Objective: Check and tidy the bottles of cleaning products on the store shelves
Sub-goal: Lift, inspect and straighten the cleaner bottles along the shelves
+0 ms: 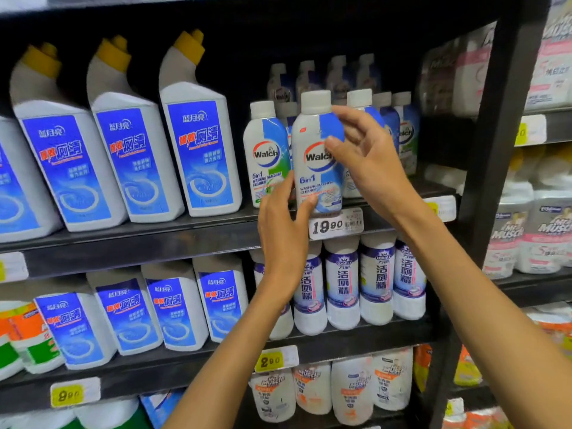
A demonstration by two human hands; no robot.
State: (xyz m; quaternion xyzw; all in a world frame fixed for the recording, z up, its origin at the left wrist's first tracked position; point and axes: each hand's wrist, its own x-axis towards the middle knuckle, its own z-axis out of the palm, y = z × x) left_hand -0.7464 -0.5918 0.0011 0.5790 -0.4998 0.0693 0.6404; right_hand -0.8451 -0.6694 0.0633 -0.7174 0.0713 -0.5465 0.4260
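Note:
A white and blue Walch 6in1 washing machine cleaner bottle (pixel 315 150) with a white cap stands at the front edge of the upper shelf (pixel 154 239). My right hand (pixel 368 162) grips its upper right side, thumb across the label. My left hand (pixel 283 224) holds its lower left part from below, thumb near the base. A green and blue Walch 5in1 bottle (pixel 266 153) stands just left of it. More Walch bottles (pixel 399 128) stand behind and to the right.
Several white toilet-cleaner bottles with blue labels and yellow caps (pixel 198 140) fill the shelf's left part. A price tag 19.90 (pixel 335 223) hangs below the held bottle. Purple-labelled bottles (pixel 374 280) line the shelf underneath. A black upright post (pixel 501 150) divides off the right bay.

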